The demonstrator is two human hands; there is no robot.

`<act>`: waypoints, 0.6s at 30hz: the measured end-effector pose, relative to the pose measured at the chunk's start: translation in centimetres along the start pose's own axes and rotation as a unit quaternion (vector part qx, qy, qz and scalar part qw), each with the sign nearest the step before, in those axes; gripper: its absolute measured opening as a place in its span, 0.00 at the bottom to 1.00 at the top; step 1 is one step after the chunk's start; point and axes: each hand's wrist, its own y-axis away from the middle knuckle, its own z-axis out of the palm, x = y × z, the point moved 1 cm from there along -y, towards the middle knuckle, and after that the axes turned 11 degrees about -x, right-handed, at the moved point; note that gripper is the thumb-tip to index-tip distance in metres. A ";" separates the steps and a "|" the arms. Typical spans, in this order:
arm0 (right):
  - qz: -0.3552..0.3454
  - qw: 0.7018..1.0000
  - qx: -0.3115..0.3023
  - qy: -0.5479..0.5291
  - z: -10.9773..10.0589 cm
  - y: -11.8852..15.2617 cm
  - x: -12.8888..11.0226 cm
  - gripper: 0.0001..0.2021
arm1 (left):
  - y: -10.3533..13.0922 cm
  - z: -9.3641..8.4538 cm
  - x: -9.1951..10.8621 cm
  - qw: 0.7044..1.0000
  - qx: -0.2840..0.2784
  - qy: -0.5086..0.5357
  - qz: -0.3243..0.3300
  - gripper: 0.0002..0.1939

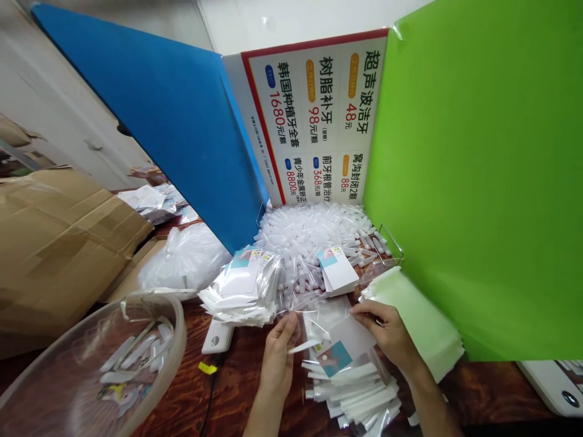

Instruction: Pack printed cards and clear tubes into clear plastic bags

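Observation:
My right hand (386,332) pinches the corner of a white printed card (356,341) with a blue picture end. My left hand (279,352) has thumb and fingers closed on the edge of a clear plastic bag (314,321), to the left of the card. The card lies over or partly inside the bag; which of these I cannot tell. Below both hands is a fanned pile of clear bags with white strips (355,394). Beyond them sit a small stack of cards (337,270) and a tall stack of filled bags (241,288).
Small white plastic tubes (314,230) heap up between a blue board (159,115), a printed sign (314,115) and a green board (483,182). Pale green sheets (412,318) lie at right. Leftward are a clear bin (175,340), a cardboard box (64,243) and a white plastic sack (182,258).

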 end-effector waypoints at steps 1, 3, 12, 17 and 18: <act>0.004 1.000 0.020 -0.011 0.1 0.0 0.1 0.08 | 0.1 0.1 0.0 1.000 0.000 -0.002 0.004 0.23; 0.011 0.998 0.047 -0.029 0.4 -0.1 0.2 0.10 | 0.4 0.3 0.2 1.000 -0.007 -0.009 0.012 0.23; 0.028 0.978 0.056 -0.198 3.2 -0.2 0.5 0.12 | 1.2 1.4 -1.8 0.988 -0.068 -0.135 0.012 0.22; 0.024 0.945 0.036 -0.324 6.4 -0.2 0.8 0.16 | 1.3 2.4 -2.9 0.976 -0.085 -0.200 -0.025 0.24; 0.029 0.941 0.044 -0.334 6.6 -0.3 0.8 0.16 | 1.3 2.5 -2.2 0.972 -0.093 -0.215 -0.018 0.25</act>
